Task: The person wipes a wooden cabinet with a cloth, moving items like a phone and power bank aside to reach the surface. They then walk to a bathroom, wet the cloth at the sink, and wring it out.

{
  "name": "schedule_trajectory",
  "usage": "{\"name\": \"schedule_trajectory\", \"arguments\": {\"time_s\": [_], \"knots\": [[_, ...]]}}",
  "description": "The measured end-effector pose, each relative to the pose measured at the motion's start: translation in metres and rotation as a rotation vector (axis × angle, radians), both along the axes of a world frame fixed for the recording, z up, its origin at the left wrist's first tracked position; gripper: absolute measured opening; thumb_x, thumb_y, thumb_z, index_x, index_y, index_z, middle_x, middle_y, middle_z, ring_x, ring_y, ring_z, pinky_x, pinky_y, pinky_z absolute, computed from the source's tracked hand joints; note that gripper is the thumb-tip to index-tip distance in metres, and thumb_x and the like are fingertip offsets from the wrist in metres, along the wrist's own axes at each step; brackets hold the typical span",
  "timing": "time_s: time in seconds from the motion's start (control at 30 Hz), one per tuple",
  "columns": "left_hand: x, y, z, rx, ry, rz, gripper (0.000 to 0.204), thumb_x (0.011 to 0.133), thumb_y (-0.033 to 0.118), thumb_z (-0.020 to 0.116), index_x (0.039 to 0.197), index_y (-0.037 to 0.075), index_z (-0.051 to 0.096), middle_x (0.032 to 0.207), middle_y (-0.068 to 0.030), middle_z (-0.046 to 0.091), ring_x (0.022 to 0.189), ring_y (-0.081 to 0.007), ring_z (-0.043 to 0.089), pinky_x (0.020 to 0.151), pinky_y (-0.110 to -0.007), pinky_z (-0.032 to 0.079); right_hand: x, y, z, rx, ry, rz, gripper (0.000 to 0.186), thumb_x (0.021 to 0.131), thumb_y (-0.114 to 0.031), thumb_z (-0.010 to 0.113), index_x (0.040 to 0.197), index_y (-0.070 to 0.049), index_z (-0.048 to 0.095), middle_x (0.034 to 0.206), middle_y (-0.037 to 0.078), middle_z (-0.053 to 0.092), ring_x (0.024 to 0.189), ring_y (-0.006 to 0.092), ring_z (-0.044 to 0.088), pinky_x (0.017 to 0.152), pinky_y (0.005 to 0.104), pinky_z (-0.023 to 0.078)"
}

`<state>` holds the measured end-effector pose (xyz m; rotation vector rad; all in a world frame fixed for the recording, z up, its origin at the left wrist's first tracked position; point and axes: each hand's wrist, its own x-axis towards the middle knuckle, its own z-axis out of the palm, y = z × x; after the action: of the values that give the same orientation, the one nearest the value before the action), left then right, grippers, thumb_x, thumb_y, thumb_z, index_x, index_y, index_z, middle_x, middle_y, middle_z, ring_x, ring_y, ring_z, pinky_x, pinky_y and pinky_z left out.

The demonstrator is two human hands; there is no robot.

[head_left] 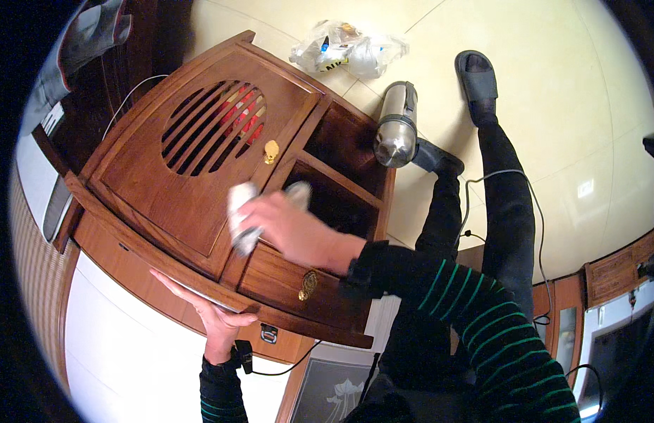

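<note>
My right hand [291, 229], blurred by motion, is closed around a crumpled white cloth [243, 218] at the front of a brown wooden cabinet [129, 187]. It is beside the open compartments, just above a drawer [288, 282] with a brass pull [308, 285]. With fingers stretched out and thumb apart, my left hand [212, 314] rests against the cabinet's long edge board [164, 264]. Left of the cloth is a door with a slatted oval opening [214, 127], something red showing behind the slats. A brass knob [271, 151] sits on that door.
A steel vacuum flask [397, 127] is beside the cabinet's open compartments. Past it, a clear plastic bag [351, 51] with things inside lies on the tiled floor [545, 106]. My legs and dark slippers [476, 76] extend across the right. A thin cable [542, 233] loops near them.
</note>
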<state>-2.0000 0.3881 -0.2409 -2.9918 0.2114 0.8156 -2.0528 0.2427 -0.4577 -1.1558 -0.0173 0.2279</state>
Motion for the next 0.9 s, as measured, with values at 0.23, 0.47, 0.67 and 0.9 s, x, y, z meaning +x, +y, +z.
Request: {"name": "schedule_trajectory", "arguments": {"time_s": [0.23, 0.47, 0.67, 0.9], "knots": [[-0.001, -0.002, -0.002, -0.001, -0.009, 0.002, 0.164, 0.05, 0.102, 0.057, 0.157, 0.006, -0.021, 0.165, -0.0231, -0.019, 0.154, -0.0397, -0.011, 0.123, -0.06, -0.001, -0.049, -0.021, -0.093, -0.646, -0.272, 0.122, 0.037, 0.084, -0.004, 0.054, 0.121, -0.002, 0.062, 0.142, 0.015, 0.05, 0.133, 0.0383, 0.044, 0.114, 0.0425, 0.039], [-0.001, -0.003, -0.002, -0.066, -0.004, 0.066, 0.167, 0.048, 0.098, 0.063, 0.156, 0.003, -0.021, 0.166, -0.0221, -0.019, 0.154, -0.0373, -0.01, 0.124, -0.055, 0.0, -0.108, -0.037, -0.103, -0.693, -0.116, 0.416, 0.051, 0.087, -0.005, 0.053, 0.138, 0.001, 0.056, 0.16, 0.006, 0.033, 0.149, 0.0328, 0.027, 0.122, 0.0403, 0.031], [-0.001, 0.0, 0.001, -0.118, 0.011, 0.038, 0.166, 0.051, 0.093, 0.068, 0.156, 0.0, -0.021, 0.165, -0.0226, -0.021, 0.154, -0.0358, -0.013, 0.125, -0.051, -0.003, -0.153, -0.074, -0.093, -0.488, 0.12, 0.481, 0.039, 0.087, 0.002, 0.052, 0.123, -0.002, 0.065, 0.147, 0.008, 0.047, 0.141, 0.0345, 0.036, 0.116, 0.0396, 0.037], [-0.002, 0.005, -0.001, -0.136, -0.016, -0.013, 0.169, 0.044, 0.06, 0.093, 0.157, -0.002, -0.016, 0.165, -0.0267, -0.017, 0.154, -0.0387, -0.011, 0.126, -0.048, -0.002, -0.184, -0.073, -0.047, -0.427, 0.372, 0.286, 0.033, 0.078, 0.013, 0.058, 0.103, -0.009, 0.064, 0.107, 0.015, 0.065, 0.101, 0.0383, 0.061, 0.091, 0.0412, 0.049]]}}
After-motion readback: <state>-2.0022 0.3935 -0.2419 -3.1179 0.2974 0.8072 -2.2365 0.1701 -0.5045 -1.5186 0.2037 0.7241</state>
